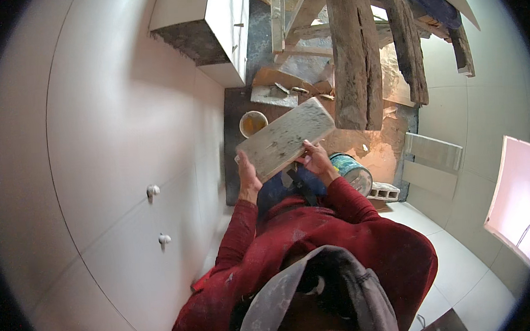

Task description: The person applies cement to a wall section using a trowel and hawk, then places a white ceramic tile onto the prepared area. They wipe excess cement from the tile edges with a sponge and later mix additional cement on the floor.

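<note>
Both my hands hold a pale grey rectangular slab (286, 138) with dark specks over its upper face. It tilts up toward the right in front of my waist. My left hand (249, 177) presses along its left end, with the fingers partly hidden. Gripping the near edge right of the middle is my right hand (318, 161), thumb on top and other fingers underneath. Just beyond the slab's left end stands a white bucket (253, 124) with yellowish-brown contents. A teal, stained bucket (351, 173) is close to my right wrist.
Rough wooden planks (355, 57) form a scaffold ahead on the right. A white tiled wall (119, 162) with two knobs rises close on my left, below a boxed ledge (208, 35). A hollow block (384, 191) lies by the teal bucket. Farther off lies a dusty board (274, 96) with tools.
</note>
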A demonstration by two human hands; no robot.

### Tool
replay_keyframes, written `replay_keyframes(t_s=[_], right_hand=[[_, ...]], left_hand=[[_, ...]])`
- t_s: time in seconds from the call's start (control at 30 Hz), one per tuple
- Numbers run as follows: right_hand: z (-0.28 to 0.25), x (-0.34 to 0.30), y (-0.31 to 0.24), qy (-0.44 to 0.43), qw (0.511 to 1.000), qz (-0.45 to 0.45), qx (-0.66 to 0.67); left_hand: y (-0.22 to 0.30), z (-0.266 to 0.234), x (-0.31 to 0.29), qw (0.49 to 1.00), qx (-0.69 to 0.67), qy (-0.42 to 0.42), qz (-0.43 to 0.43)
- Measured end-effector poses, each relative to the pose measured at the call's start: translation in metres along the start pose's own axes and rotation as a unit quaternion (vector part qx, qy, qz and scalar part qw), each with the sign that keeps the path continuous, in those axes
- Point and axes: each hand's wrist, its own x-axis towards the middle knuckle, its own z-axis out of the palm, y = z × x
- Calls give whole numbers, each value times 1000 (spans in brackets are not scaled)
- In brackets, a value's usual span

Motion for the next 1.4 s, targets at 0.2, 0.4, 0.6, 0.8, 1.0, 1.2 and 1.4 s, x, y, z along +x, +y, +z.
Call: replay_keyframes(t_s=[0.2, 0.4, 0.6, 0.8, 1.0, 1.2, 1.4], right_hand=[[-55, -46, -57, -26, 998, -27, 55], [-119, -79, -117, -93, 961, 47, -257], [-254, -53, -164, 134, 692, -55, -707], [-198, -38, -176, 56, 705, -104, -699], [-153, 76, -137, -37, 587, -13, -808], [-190, 287, -57, -139, 446, -113, -877], [-228, 495, -27, -93, 348, -236, -903]], left_hand=[[-50, 57, 5, 995, 62, -65, 47], [-84, 78, 20, 976, 181, -32, 116], [-53, 61, -17, 935, 257, 50, 239], [-53, -16, -45, 934, 236, 144, 226], [-123, -71, -31, 914, 217, 256, 230], [-225, -107, 10, 884, 115, 400, 212], [-287, -162, 54, 877, 60, 433, 197]])
